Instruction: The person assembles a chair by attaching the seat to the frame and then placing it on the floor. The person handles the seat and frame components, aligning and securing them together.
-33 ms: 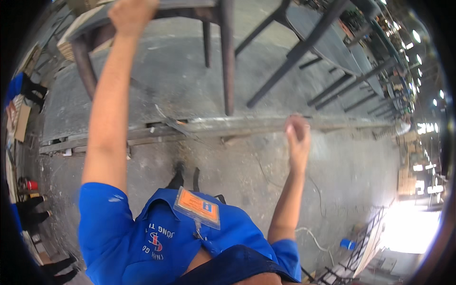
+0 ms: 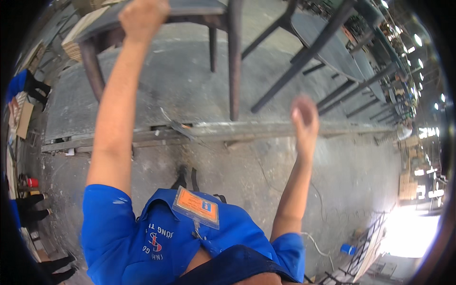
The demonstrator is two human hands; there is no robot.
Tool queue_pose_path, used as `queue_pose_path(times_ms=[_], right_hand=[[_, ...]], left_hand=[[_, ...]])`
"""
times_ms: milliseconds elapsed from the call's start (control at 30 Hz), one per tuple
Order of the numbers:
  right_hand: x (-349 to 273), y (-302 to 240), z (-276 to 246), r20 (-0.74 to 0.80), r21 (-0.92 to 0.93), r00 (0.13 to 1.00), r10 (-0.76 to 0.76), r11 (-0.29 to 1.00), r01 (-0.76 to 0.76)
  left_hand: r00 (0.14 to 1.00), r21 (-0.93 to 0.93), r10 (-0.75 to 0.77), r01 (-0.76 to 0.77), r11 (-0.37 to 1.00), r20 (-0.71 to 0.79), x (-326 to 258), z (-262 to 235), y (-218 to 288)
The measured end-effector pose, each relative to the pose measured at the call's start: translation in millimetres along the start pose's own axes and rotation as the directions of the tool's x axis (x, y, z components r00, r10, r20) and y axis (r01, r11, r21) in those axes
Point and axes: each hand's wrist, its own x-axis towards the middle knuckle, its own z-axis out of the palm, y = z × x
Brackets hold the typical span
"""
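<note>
A dark wooden chair (image 2: 234,61) stands on the grey platform in front of me, its top cut off by the upper edge of the picture. My left hand (image 2: 144,18) is at the chair's seat (image 2: 194,6), with its fingers curled in; what lies under or inside them is hidden. My right hand (image 2: 305,114) is raised to the right of that chair, over the platform's near edge. Its thumb shows, but motion smears the curled fingers, and I cannot make out anything in them.
More dark chairs (image 2: 327,45) stand in a row on the right of the platform (image 2: 175,90). Its wooden edge (image 2: 213,129) runs across before me. A thin cable (image 2: 319,190) lies on the floor, and a blue container (image 2: 348,249) stands at lower right. Other people (image 2: 33,88) are at far left.
My right hand has moved up and slightly right, farther over the platform. My left hand and the chair appear slightly farther right in the picture, as does most of the scene.
</note>
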Motion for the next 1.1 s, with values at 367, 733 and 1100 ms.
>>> queue_pose_path(times_ms=[367, 733, 1100], right_hand=[[282.1, -126.5, 166.8, -0.436, 0.049, 0.836, -0.334, 0.918, 0.392], [216.2, -137.5, 146.4, -0.397, 0.113, 0.879, -0.263, 0.937, 0.332], [122.6, -171.6, 164.1, -0.413, 0.117, 0.818, -0.400, 0.868, 0.483]], left_hand=[[0.931, -0.388, 0.025, -0.176, 0.905, -0.364, -50.5, -119.7, -124.7], [0.212, -0.504, -0.538, 0.715, -0.484, 0.816, -114.7, -22.2, -255.1], [0.265, -0.327, -0.401, 0.940, -0.094, 0.877, -76.3, -51.4, -283.7]])
